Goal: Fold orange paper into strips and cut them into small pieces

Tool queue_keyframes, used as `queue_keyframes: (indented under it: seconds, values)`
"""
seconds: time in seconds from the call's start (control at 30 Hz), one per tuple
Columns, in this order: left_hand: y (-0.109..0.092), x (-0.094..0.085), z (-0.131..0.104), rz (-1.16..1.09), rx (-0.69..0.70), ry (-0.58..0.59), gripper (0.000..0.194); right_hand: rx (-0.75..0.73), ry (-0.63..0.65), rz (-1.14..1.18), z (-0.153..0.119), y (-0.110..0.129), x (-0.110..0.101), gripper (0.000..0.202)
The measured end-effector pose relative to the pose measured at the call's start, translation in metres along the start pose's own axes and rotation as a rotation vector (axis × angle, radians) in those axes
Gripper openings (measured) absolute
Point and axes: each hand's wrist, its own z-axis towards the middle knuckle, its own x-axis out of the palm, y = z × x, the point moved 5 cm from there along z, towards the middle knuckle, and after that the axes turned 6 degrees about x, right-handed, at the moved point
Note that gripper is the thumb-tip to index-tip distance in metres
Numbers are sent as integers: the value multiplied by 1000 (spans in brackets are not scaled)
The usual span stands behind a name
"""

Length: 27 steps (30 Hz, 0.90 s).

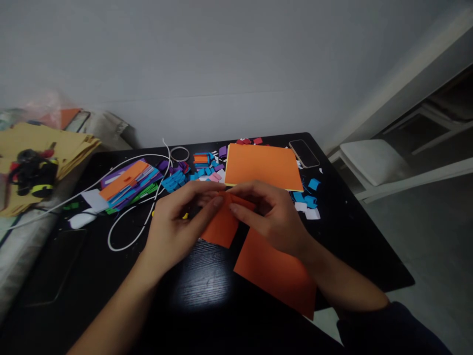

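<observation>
Probably light, foldable, quick to crease: small orange paper (221,229) over the desk's (354,256) middle, pinched at its top between thumb and fingers of my left hand (177,219) and right hand (279,217). Edges look the best hold.

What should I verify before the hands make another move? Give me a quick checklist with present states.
1. Left hand gripping the small orange paper: ok, thumb on its front.
2. Right hand gripping that same paper: ok, at its right part.
3. Larger orange sheet fully on the table: cannot tell; its near corner reaches the table's edge.
4. Tabletop free of paper scraps: not ok; they lie scattered.
5. Phone apart from both hands: ok, far right.
</observation>
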Motion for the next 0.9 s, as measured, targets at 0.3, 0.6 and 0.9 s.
queue_keyframes:
  seconds: [0.3, 0.6, 0.9]
  values:
    - [4, -1, -2, -48, -56, -95, 20, -10, -26, 1, -1, 1, 0, 17]
    - [-1, 3, -3, -36, -49, -44, 22, -43, -34, -70, 2, 7, 0, 6]
    - [-4, 7, -5, 28, -31, 25, 22, -17, 12, -85, 3, 8, 0, 8]
